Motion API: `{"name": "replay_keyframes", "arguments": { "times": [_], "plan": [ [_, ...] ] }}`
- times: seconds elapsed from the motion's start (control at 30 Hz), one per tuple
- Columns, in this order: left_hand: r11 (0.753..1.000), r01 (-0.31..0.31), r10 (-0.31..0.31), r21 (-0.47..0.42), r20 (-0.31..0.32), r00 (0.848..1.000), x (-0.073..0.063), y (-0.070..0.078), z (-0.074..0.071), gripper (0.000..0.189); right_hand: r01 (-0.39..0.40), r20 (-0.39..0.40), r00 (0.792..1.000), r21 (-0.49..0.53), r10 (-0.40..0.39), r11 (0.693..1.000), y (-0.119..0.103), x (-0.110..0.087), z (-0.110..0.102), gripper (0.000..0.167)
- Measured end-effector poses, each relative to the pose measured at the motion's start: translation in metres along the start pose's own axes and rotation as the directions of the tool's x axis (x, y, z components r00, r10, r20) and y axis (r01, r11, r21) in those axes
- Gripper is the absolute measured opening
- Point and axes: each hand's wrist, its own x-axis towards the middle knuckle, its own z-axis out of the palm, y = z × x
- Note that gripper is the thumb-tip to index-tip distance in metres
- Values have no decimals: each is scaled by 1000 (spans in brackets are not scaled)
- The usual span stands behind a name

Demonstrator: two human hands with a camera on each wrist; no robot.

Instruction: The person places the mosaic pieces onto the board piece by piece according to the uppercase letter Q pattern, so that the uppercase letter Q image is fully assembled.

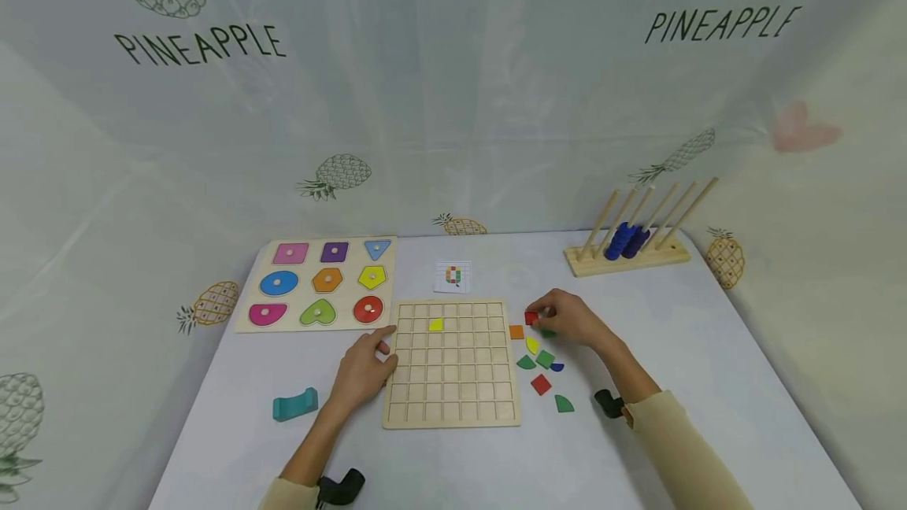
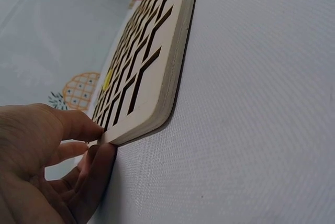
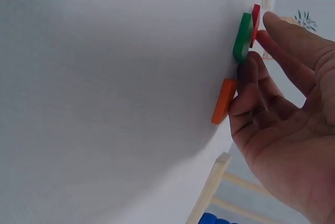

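My left hand (image 1: 364,372) rests its index finger and thumb against the left edge of a square wooden grid board (image 1: 451,375). In the left wrist view, the left fingertips (image 2: 98,131) touch that edge near a rounded corner. A yellow piece (image 1: 435,324) lies in an upper cell of the board. To the right of the board, my right hand (image 1: 570,319) pinches a red square (image 1: 531,319) between thumb and index finger. Right by the fingers in the right wrist view are a green piece (image 3: 242,36) and an orange piece (image 3: 225,101).
Several loose pieces, including a green square (image 1: 545,359) and a red square (image 1: 542,384), lie right of the board. Behind it is a pattern card (image 1: 453,277). A shape puzzle (image 1: 354,258), a peg stand with beads (image 1: 655,256) and a teal block (image 1: 294,404) stand around.
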Motion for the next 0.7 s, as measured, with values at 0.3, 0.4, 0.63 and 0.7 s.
{"name": "replay_keyframes", "arguments": {
  "times": [0.3,0.4,0.63,0.7],
  "plan": [
    [1000,-4,4,-11,0,1000,-1,1,-1,52,-17,-25,1000,-52,16,999,1,2,7,24],
    [1000,2,-2,-13,0,1000,-1,1,-1,51,-13,-36,999,-57,11,998,0,2,8,22],
    [1000,1,-1,-5,1,1000,-1,1,-1,52,-4,-45,999,-64,1,998,-2,1,10,19],
    [1000,-1,1,-1,1,1000,-1,1,0,52,-8,-48,999,-59,5,998,-2,1,10,17]
  ]
}}
